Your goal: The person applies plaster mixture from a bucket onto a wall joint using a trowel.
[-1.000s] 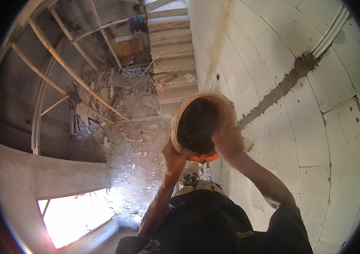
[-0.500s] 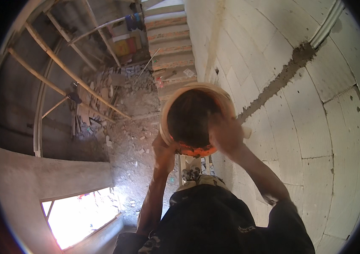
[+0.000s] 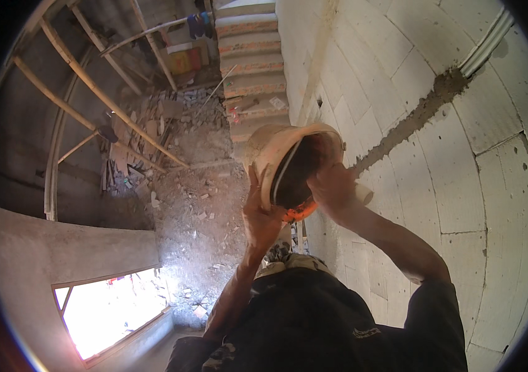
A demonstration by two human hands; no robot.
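Observation:
A pale, dirty bucket (image 3: 265,149) is tilted in front of me with its mouth turned to the right, towards the block wall. Its inside is dark, and an orange patch (image 3: 302,211) shows at the lower lip. My left hand (image 3: 260,214) grips the rim on the near left side, its fingers along the outer wall. At the right of the mouth, my right hand (image 3: 333,193) has its fingers curled in and partly hidden. Whatever it may hold is out of sight.
Pale block wall (image 3: 456,186) rises on the right, crossed by a grey mortar strip (image 3: 410,121) leading to white conduits (image 3: 487,46). A short white pipe (image 3: 365,194) is beside my right hand. Stairs (image 3: 251,68), rubble (image 3: 180,118) and wooden poles (image 3: 99,93) lie beyond; a bright window opening (image 3: 112,310) is left.
The bucket has tipped over sideways, its mouth swinging from facing me towards the wall. My left hand has moved right and up with the rim; my right hand stays at the mouth.

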